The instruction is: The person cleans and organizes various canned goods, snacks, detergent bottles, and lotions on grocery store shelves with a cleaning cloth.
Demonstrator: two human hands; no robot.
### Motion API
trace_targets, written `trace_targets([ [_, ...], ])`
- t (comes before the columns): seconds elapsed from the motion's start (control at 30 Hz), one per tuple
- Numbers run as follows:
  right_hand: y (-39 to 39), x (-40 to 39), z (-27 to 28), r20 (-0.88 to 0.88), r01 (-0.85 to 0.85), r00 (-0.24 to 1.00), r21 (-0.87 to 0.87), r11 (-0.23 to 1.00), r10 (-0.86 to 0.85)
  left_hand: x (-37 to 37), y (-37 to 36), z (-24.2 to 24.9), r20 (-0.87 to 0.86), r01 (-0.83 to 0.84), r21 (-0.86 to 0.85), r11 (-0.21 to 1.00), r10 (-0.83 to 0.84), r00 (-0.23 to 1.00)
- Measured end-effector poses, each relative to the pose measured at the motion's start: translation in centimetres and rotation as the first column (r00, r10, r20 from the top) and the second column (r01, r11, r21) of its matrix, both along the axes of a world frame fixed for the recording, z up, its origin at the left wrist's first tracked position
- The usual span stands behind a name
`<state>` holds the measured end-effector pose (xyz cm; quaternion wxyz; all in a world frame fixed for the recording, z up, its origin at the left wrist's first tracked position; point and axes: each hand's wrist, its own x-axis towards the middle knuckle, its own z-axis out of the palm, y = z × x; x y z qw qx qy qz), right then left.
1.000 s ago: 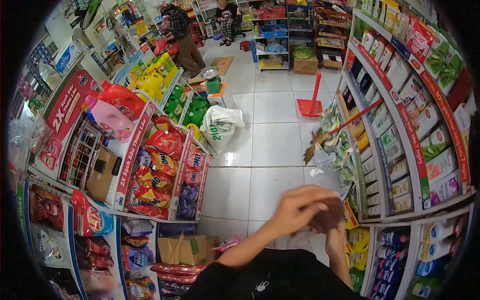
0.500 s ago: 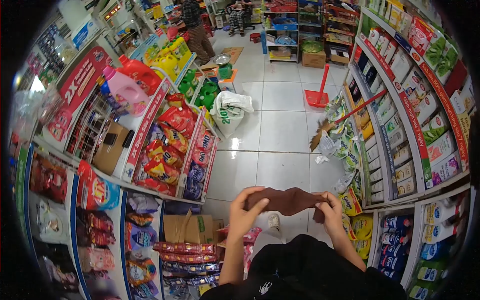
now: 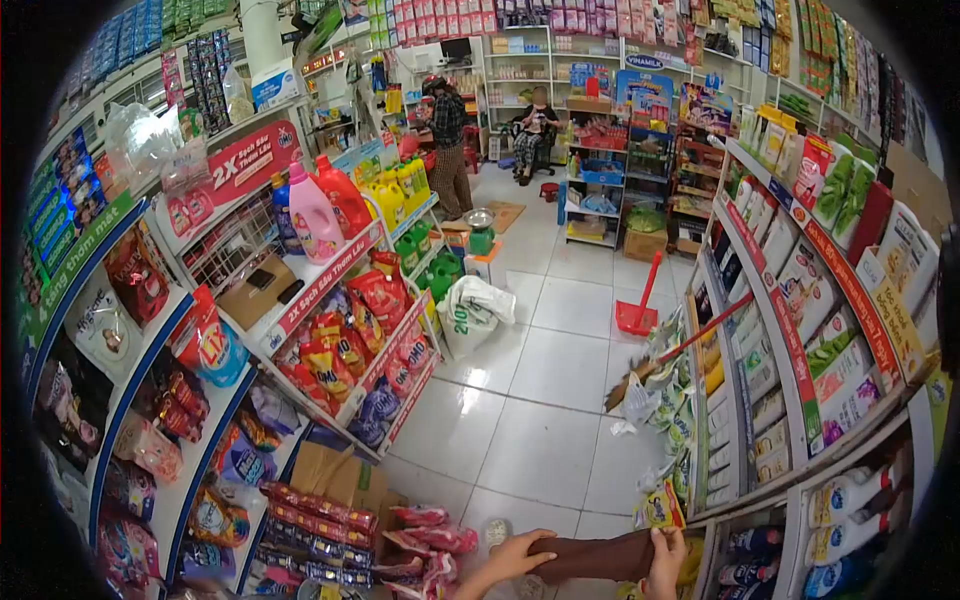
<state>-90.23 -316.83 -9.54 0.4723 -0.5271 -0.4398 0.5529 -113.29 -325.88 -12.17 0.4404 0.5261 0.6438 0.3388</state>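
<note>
A dark brown cloth [image 3: 595, 557] is stretched between my two hands at the bottom of the view. My left hand [image 3: 513, 560] grips its left end, thumb and fingers closed on the fabric. At the opposite end, my right hand [image 3: 665, 562] pinches the upper corner. The cloth hangs fairly flat above the tiled floor [image 3: 530, 430], and its exact kind does not show. A shoe [image 3: 497, 532] peeks out just beyond my left hand.
Shelves of detergent bags [image 3: 325, 350] line the left, with pink packs [image 3: 430, 540] low down. Boxed goods fill the right shelf [image 3: 790, 300]. A red dustpan [image 3: 637, 315], a broom [image 3: 630, 388] and a white sack [image 3: 475, 315] stand ahead. Two people [image 3: 450, 150] are at the back.
My view has tilted up and shows more of the back of the shop. Both hands now appear lower in view, and the cloth between them is pulled straighter and smoother.
</note>
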Motion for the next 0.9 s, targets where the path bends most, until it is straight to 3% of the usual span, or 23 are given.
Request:
trace_targets([
  [0.1, -1.4, 2.9, -0.5, -0.055, 0.02, 0.998, -0.069, 0.997, -0.024, 2.5, -0.7, 0.3, 0.003, -0.031, 0.069, 0.997, 0.031, 1.0],
  [0.13, -1.3, 4.7, -3.2, -0.088, -0.042, 0.996, -0.238, 0.97, 0.022, 3.0, -1.1, 0.3, -0.03, -0.038, 0.066, 0.997, 0.04, 0.999],
  [0.27, -2.4, 3.6, -2.8, -0.222, 0.029, 0.967, -0.388, 0.921, -0.124, 3.7, -3.4, 1.0, -0.085, -0.029, 0.055, 0.998, 0.034, 0.996],
  [0.4, -4.2, 2.0, -3.4, -0.245, 0.002, 0.966, -0.311, 0.95, -0.082, 4.1, -6.2, -0.8, -0.18, -0.106, 0.072, 0.992, 0.118, 0.977],
  [0.53, -6.2, 1.0, -2.9, -0.311, -0.102, 0.95, -0.34, 0.935, -0.009, 5.1, -9.3, -1.5, -0.335, 0.022, -0.094, 0.995, -0.053, 0.941],
  [0.57, -6.7, 0.8, -2.9, -0.316, -0.118, 0.949, -0.324, 0.939, 0.01, 5.4, -10.3, -3.2, -0.26, 0.049, -0.086, 0.995, -0.07, 0.963],
  [0.63, -7.6, 1.0, -3.7, -0.318, -0.132, 0.947, -0.287, 0.949, 0.036, 6.2, -11.4, -2.9, -0.272, 0.071, -0.181, 0.981, -0.119, 0.955],
  [0.77, -10.2, 1.2, -3.9, -0.323, -0.102, 0.946, -0.257, 0.961, 0.014, 6.7, -14.2, -5.2, -0.146, 0.084, -0.106, 0.991, -0.099, 0.984],
  [0.87, -12.9, 1.1, -4.8, -0.341, -0.122, 0.939, -0.255, 0.959, 0.029, 6.8, -16.3, -3.5, -0.022, 0.051, -0.14, 0.989, -0.054, 0.998],
  [0.9, -14.0, 0.9, -4.6, -0.356, -0.132, 0.934, -0.268, 0.954, 0.029, 6.5, -17.6, -3.0, -0.136, 0.099, -0.082, 0.992, -0.109, 0.985],
])
